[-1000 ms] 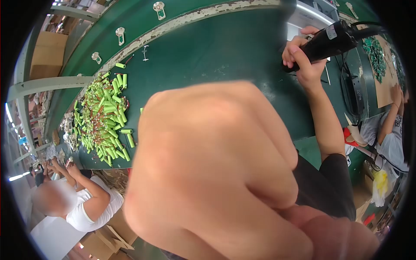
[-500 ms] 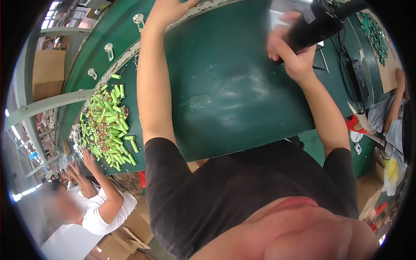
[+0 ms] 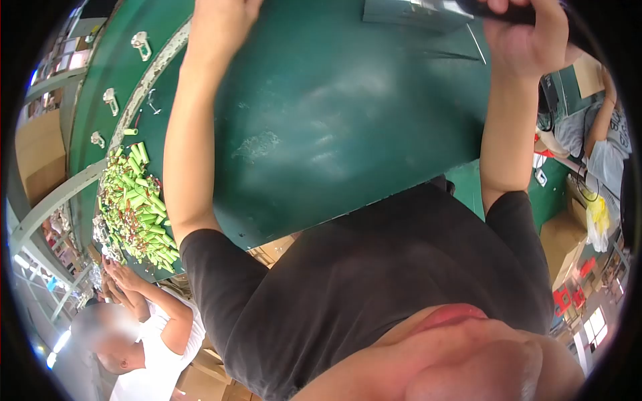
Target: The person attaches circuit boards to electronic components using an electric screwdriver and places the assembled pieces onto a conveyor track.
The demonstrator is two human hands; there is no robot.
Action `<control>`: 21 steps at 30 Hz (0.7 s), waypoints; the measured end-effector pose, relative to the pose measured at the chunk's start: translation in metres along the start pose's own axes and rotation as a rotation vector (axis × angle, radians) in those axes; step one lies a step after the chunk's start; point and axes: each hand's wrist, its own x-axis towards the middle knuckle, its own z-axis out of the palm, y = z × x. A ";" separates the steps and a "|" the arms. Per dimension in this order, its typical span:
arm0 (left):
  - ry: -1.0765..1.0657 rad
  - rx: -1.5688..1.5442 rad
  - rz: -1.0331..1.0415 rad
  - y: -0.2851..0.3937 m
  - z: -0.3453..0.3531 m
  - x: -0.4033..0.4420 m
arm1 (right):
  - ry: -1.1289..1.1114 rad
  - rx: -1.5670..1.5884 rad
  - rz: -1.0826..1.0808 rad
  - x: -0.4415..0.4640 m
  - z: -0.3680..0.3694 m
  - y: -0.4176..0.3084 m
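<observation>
At the upper right, my right hand (image 3: pixel 528 43) grips a black cylindrical tool (image 3: pixel 511 12), partly cut off by the frame's top edge. My left hand (image 3: pixel 224 23) is at the top left above the green work surface (image 3: pixel 301 180); most of its fingers lie beyond the frame, so I cannot see whether it holds anything. Between the hands, at the top edge, sits a grey box-like object (image 3: pixel 401 17) with a shiny top. Left of my left forearm lies a heap of green cylindrical cells (image 3: pixel 137 214) with thin wires.
Several white plastic parts (image 3: pixel 140 45) lie on the green strip beyond the pale, worn rail (image 3: pixel 144 77). A co-worker in a white shirt (image 3: pixel 177 334) has both hands near the heap. At the right, another person's arm (image 3: pixel 602 113) shows near plastic bags (image 3: pixel 598 214).
The view has shifted. My right hand, still gripping the black tool, has gone up and right in the frame. My left hand has moved left, and the grey box-like object shows more.
</observation>
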 end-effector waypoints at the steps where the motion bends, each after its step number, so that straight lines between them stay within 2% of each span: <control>1: -0.048 -0.042 -0.058 0.017 0.001 -0.012 | -0.009 -0.022 -0.030 0.002 -0.004 0.001; 3: -0.012 -0.085 0.156 0.051 0.003 -0.033 | -0.031 -0.054 -0.045 0.007 -0.002 0.006; 5: -0.047 -0.116 0.110 0.073 0.014 -0.059 | -0.018 -0.087 -0.043 0.009 0.007 0.012; 7: -0.047 -0.184 0.106 0.089 0.024 -0.078 | 0.002 -0.221 0.056 0.008 0.016 0.013; 10: -0.036 -0.247 0.139 0.098 0.033 -0.093 | 0.102 -0.187 0.284 0.005 0.031 0.001; 14: 0.102 -0.260 0.216 0.093 0.024 -0.087 | -0.104 0.085 0.337 -0.011 0.026 0.007; 16: 0.119 -0.157 0.177 0.089 0.023 -0.091 | -0.102 0.134 0.307 -0.023 0.034 0.010; 21: 0.012 -0.359 0.129 0.089 0.024 -0.083 | -0.159 0.148 0.301 -0.039 0.044 0.014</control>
